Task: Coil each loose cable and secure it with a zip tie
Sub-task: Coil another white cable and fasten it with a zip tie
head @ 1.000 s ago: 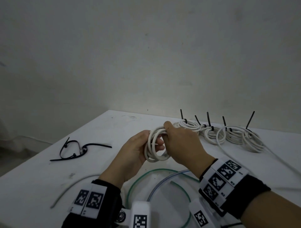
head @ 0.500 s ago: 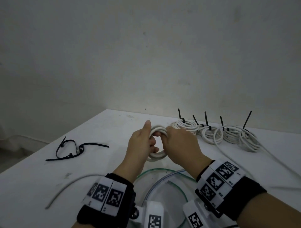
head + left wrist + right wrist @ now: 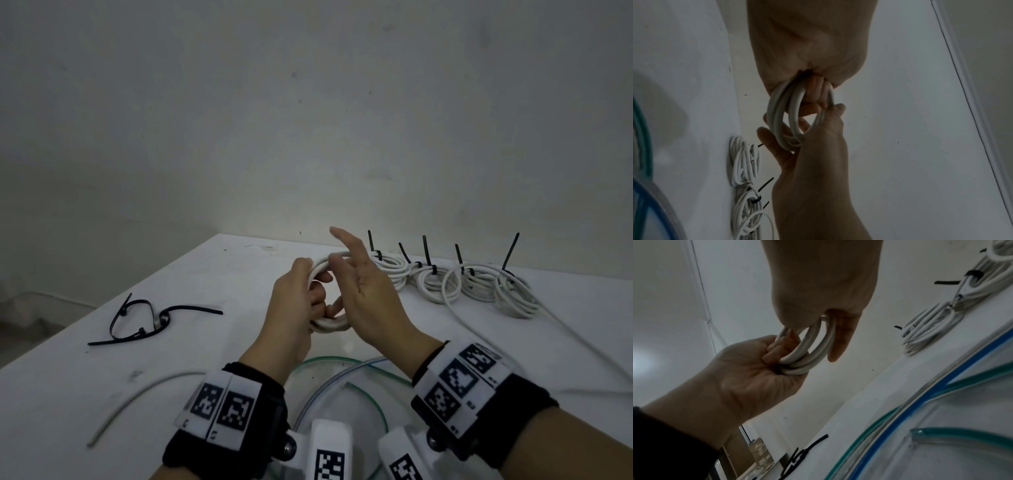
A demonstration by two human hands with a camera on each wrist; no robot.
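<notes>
Gripping the white coil (image 3: 329, 323) mid-frame above the table (image 3: 239, 267) with your curled left hand (image 3: 296, 305), while your right hand (image 3: 368, 301) looks splayed against it, you next need a loose zip tie (image 3: 150, 322), lying at left.

White cable coil (image 3: 329, 322) in grip; white coils (image 3: 479, 284) right of it with black zip ties (image 3: 426, 251). White counter (image 3: 85, 377). Green tube (image 3: 329, 359), blue tube (image 3: 900, 415) below. Black-white checker wristbands (image 3: 222, 407).
</notes>
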